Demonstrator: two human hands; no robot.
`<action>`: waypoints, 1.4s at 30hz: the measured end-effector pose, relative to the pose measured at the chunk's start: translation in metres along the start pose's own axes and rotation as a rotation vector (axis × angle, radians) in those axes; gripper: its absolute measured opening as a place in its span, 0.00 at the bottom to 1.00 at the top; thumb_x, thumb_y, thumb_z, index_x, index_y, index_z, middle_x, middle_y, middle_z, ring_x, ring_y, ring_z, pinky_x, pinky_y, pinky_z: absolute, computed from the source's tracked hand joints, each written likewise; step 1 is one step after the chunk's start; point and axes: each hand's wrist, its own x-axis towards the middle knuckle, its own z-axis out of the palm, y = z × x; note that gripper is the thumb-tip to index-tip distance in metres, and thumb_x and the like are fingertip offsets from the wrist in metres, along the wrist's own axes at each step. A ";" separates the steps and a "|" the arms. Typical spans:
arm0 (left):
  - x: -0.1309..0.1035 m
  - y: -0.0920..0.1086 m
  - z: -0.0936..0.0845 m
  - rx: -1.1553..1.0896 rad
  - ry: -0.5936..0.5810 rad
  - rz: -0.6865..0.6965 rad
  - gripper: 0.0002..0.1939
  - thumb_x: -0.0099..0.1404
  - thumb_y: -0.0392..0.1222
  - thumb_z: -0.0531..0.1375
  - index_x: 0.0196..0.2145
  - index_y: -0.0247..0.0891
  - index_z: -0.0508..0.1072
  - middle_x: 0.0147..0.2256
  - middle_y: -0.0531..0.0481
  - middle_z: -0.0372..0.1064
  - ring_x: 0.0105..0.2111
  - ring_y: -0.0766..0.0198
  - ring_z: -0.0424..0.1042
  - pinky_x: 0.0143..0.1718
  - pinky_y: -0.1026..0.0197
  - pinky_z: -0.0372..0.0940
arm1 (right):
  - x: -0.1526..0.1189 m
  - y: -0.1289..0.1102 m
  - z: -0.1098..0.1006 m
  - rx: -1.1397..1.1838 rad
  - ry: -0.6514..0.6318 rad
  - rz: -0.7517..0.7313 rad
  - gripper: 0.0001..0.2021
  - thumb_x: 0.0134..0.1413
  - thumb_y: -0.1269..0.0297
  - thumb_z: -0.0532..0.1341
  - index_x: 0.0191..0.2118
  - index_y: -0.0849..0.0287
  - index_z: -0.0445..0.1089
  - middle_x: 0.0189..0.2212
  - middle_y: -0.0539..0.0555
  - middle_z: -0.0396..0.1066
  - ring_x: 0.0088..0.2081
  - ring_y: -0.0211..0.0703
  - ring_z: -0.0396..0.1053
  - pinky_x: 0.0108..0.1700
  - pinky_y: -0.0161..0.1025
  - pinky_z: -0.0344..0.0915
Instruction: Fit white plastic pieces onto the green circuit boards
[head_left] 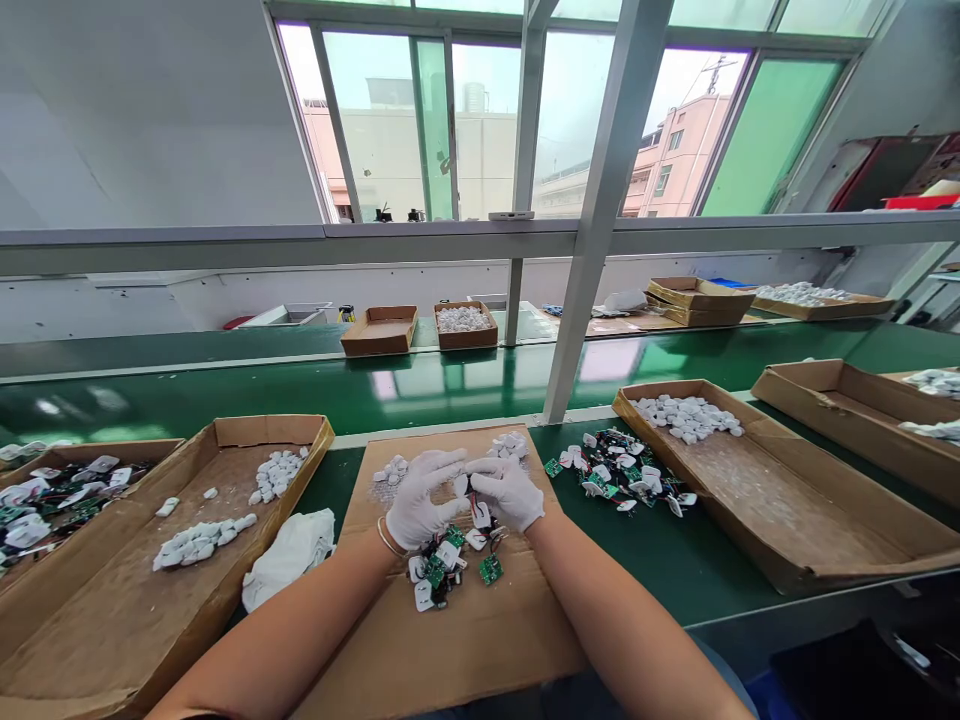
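Both hands wear white gloves and meet over a cardboard sheet. My left hand (424,502) is closed, its fingertips at a small white plastic piece (461,486). From the other side my right hand (508,492) pinches the same piece, and dark and red wires show just below it. Fingers hide most of its shape. Under the hands lies a pile of green circuit boards (436,570) with white plastic parts and wires. A single green board (491,570) sits to its right. Small white pieces lie behind the hands, in a left heap (390,472) and a right heap (510,446).
On the green bench, a pile of wired boards (626,470) lies right of the cardboard sheet (517,640). Large cardboard trays stand left (90,640) and right (810,530). A white cloth (292,555) lies beside the left tray. A slanted metal post (592,230) rises behind the sheet.
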 end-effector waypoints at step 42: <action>0.007 0.017 0.005 -0.526 0.016 -0.240 0.39 0.64 0.66 0.49 0.64 0.40 0.56 0.64 0.41 0.53 0.64 0.48 0.52 0.65 0.45 0.49 | 0.003 0.005 0.023 -0.063 0.358 -0.048 0.15 0.43 0.58 0.67 0.39 0.56 0.77 0.41 0.58 0.77 0.45 0.55 0.73 0.50 0.51 0.70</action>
